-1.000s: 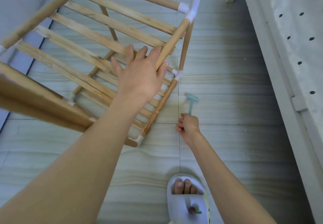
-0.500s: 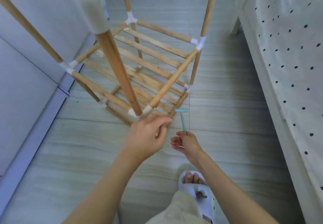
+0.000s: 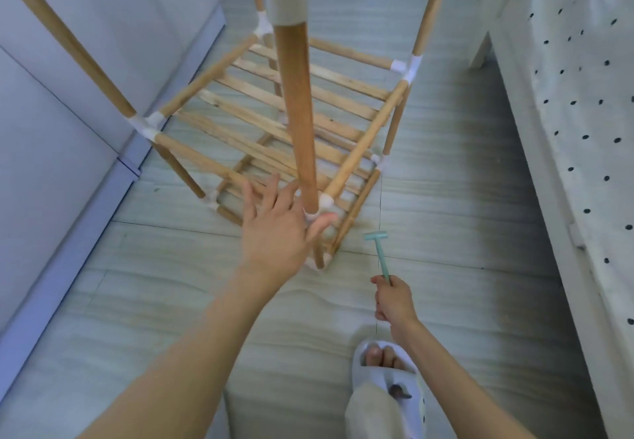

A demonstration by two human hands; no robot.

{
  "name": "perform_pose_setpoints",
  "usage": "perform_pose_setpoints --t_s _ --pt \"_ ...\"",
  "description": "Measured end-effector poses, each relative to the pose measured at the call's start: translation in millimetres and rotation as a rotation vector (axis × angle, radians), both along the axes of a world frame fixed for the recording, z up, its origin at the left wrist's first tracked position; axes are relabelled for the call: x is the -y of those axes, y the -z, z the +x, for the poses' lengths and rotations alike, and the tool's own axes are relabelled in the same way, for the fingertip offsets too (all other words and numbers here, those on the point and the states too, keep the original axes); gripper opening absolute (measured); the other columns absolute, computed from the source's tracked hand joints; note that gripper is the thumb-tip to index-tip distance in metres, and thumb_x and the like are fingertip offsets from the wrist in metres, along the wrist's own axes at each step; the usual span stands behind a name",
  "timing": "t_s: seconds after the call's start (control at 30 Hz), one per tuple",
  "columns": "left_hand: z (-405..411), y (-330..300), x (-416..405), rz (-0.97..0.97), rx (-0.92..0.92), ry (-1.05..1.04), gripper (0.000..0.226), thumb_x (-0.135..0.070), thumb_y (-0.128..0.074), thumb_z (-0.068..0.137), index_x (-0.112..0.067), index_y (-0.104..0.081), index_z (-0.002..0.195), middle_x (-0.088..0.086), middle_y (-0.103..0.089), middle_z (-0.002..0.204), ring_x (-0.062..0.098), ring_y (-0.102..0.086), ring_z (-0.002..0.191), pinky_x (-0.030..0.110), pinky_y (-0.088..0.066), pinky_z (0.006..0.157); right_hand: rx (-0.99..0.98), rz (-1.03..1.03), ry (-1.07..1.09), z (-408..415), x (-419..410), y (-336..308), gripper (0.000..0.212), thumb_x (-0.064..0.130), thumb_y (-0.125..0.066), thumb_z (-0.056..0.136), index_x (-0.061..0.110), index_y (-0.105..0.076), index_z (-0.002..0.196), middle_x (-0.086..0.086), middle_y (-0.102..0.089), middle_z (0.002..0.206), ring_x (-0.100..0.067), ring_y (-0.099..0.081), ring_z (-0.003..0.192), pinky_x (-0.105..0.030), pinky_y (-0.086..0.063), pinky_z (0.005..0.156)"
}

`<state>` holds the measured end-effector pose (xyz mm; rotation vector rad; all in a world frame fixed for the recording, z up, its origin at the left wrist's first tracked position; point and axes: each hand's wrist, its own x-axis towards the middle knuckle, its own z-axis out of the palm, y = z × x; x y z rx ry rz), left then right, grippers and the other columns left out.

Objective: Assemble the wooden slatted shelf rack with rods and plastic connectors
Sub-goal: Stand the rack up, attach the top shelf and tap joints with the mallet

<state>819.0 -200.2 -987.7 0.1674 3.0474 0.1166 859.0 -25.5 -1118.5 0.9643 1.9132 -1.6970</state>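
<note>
- Head view shows the rack (image 3: 288, 123) now standing upright on the floor (image 3: 446, 198), near the wall on the left; a second ago it was tipped toward you.
- Your left hand (image 3: 278, 229) has slid off the slats and now spreads wide at the near corner connector (image 3: 317, 210).
- Your right hand (image 3: 392, 301) still grips the small teal hammer (image 3: 379, 253), just right of the rack's near corner.
- Judging by this, that joint likely needs tapping home.

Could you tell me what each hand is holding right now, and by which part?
The right hand grips the small teal hammer at the bottom end of its handle. The left hand holds nothing, fingers spread by the rack's near corner connector.
</note>
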Motion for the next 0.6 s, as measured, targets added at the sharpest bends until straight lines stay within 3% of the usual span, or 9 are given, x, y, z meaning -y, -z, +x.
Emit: perform_pose_setpoints --t_s 0.07,0.13,0.2,0.27,0.37,0.43,0.5,0.6 --pt "-11.3 1.2 -29.9 0.052 -0.014 -0.018 0.096 -0.069 0.007 0.075 -0.016 -0.039 0.140 0.008 -0.030 0.150 0.023 -0.006 0.144 0.050 0.008 0.113 -0.017 0.057 0.025 2.1 -13.6 8.2 0.022 0.016 -0.035 0.099 0.005 -0.054 0.099 -0.004 -0.037 0.060 -0.017 -0.031 0.049 -0.027 -0.027 0.042" --pt "-23.5 3.6 -45.6 0.068 -0.066 0.052 0.082 -0.064 -0.002 0.082 -0.018 -0.041 0.138 0.014 -0.032 0.147 0.025 -0.016 0.141 0.046 -0.001 0.112 -0.002 0.079 0.012 3.2 -25.0 14.4 0.024 0.017 -0.034 0.100 0.006 -0.055 0.099 -0.003 -0.039 0.062 -0.017 -0.033 0.050 -0.027 -0.028 0.044" --pt "-34.9 8.5 -43.3 0.068 -0.123 0.147 0.070 -0.060 -0.006 0.086 -0.029 -0.033 0.143 0.012 -0.022 0.152 0.026 -0.014 0.142 0.043 -0.007 0.111 0.034 0.068 -0.023 -0.7 -37.0 19.3 0.026 0.017 -0.034 0.100 0.007 -0.056 0.091 -0.003 -0.037 0.059 -0.015 -0.031 0.049 -0.026 -0.027 0.043" --pt "-44.6 14.9 -30.4 0.030 -0.133 0.177 0.064 -0.058 0.000 0.087 -0.040 -0.015 0.147 0.003 -0.006 0.158 0.024 -0.004 0.145 0.045 -0.001 0.113 0.051 0.049 -0.022 -8.2 -50.9 22.8 0.028 0.016 -0.035 0.100 0.008 -0.054 0.082 -0.002 -0.035 0.054 -0.014 -0.029 0.045 -0.022 -0.026 0.038" --pt "-54.0 21.2 -21.0 -0.022 -0.160 0.180 0.058 -0.053 0.002 0.089 -0.043 -0.007 0.146 -0.003 -0.007 0.158 0.022 -0.006 0.145 0.047 0.005 0.113 -0.053 0.090 0.264 -27.8 -68.1 28.3 0.023 0.008 -0.032 0.099 0.006 -0.052 0.088 -0.002 -0.034 0.055 -0.014 -0.029 0.044 -0.018 -0.026 0.032" --pt "-55.7 22.0 -24.7 -0.023 -0.177 0.174 0.057 -0.052 0.001 0.091 -0.043 -0.009 0.146 -0.002 -0.008 0.158 0.024 -0.008 0.145 0.048 0.004 0.113 -0.072 0.132 0.481 -38.2 -67.9 37.9 0.020 0.005 -0.031 0.097 0.015 -0.047 0.090 0.000 -0.036 0.063 -0.014 -0.033 0.051 -0.018 -0.031 0.040" --pt "-55.1 23.7 -27.7 -0.023 -0.195 0.162 0.058 -0.052 0.002 0.091 -0.042 -0.010 0.146 -0.002 -0.007 0.158 0.025 -0.009 0.144 0.049 0.004 0.113 -0.022 0.150 0.396 -39.9 -46.5 51.0 0.019 0.005 -0.033 0.096 0.018 -0.045 0.091 -0.001 -0.041 0.073 -0.016 -0.039 0.061 -0.022 -0.031 0.053" --pt "-53.4 24.6 -27.5 -0.010 -0.207 0.166 0.057 -0.051 0.000 0.092 -0.041 -0.014 0.146 0.000 -0.007 0.158 0.026 -0.011 0.144 0.050 0.000 0.113 0.044 0.037 0.229 -27.6 -11.6 63.9 0.021 0.006 -0.032 0.096 0.010 -0.051 0.086 -0.009 -0.047 0.076 -0.021 -0.044 0.067 -0.029 -0.035 0.057"
